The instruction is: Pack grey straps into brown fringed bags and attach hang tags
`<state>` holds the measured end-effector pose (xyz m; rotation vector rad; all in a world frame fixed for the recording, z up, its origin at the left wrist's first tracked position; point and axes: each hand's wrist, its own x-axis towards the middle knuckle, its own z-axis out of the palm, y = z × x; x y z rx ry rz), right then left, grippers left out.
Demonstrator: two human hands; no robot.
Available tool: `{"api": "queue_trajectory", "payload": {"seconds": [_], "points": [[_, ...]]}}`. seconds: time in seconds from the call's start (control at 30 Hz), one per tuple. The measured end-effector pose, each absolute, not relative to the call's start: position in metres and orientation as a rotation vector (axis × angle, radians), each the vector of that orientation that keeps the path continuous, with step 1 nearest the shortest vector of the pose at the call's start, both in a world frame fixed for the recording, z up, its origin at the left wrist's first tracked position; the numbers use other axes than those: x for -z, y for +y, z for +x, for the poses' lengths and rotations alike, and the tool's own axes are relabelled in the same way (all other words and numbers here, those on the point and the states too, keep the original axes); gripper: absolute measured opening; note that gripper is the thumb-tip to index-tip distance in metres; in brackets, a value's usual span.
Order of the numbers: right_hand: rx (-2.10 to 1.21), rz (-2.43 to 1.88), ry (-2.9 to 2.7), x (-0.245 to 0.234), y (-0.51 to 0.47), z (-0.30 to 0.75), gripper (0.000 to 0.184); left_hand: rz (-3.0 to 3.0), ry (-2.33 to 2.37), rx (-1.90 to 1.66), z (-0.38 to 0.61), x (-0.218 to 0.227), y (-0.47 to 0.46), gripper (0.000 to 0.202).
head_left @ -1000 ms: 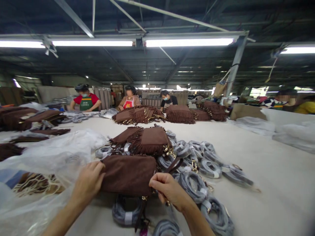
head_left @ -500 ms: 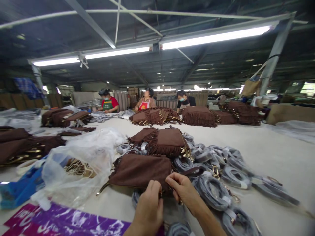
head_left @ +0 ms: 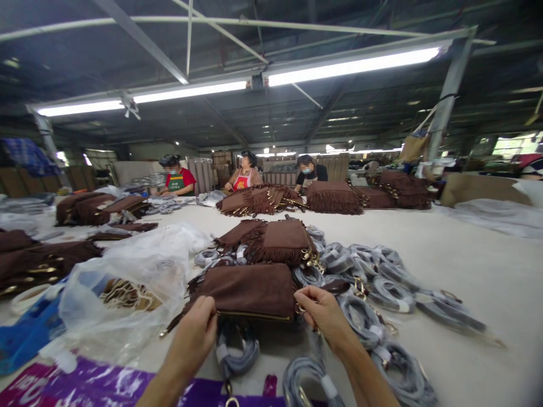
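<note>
A brown fringed bag lies in front of me, its gold zipper running along the near edge. At the zipper's left end, my left hand is closed in a pinch; the fingers hide the part they grip. My right hand pinches the bag's right end, by a small metal ring. Just below the bag, a coiled grey strap in clear wrap rests on the table, and another wrapped strap lies near my right forearm.
More brown bags are stacked behind, with wrapped straps heaped to the right. On the left are a clear plastic bag holding cords, a blue tray and purple printed plastic. Several co-workers sit across the white table.
My left hand has moved left along the bag's near edge, from beside my right hand to the zipper's left end. My right hand stays at the right end. The view has shifted slightly.
</note>
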<state>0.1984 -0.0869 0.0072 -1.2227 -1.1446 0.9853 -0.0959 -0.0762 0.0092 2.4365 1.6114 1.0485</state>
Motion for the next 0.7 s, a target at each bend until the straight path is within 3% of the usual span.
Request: {"api": "queue_trajectory", "payload": {"seconds": [0.13, 0.23, 0.37, 0.53, 0.7], "points": [[-0.952, -1.272, -1.087, -0.008, -0.086, 0.216, 0.036, 2.385, 1.913, -0.991, -0.172, -0.003, -0.06, 0.014], [-0.978, -1.279, -1.119, -0.006, -0.086, 0.217, 0.036, 2.547, 1.864, -0.96, -0.178, 0.004, -0.062, 0.007], [-0.975, -1.274, -1.124, -0.004, -0.086, 0.214, 0.037, 2.843, 1.524, -0.884, -0.126, 0.004, -0.068, 0.04], [-0.998, -1.287, -1.135, -0.009, -0.089, 0.218, 0.041, 2.706, 1.268, -0.545, -0.09, -0.012, -0.049, 0.019], [-1.067, -1.415, -1.288, -0.013, -0.099, 0.233, 0.042, 2.427, 1.287, -0.644, -0.089, -0.032, -0.028, 0.022]]}}
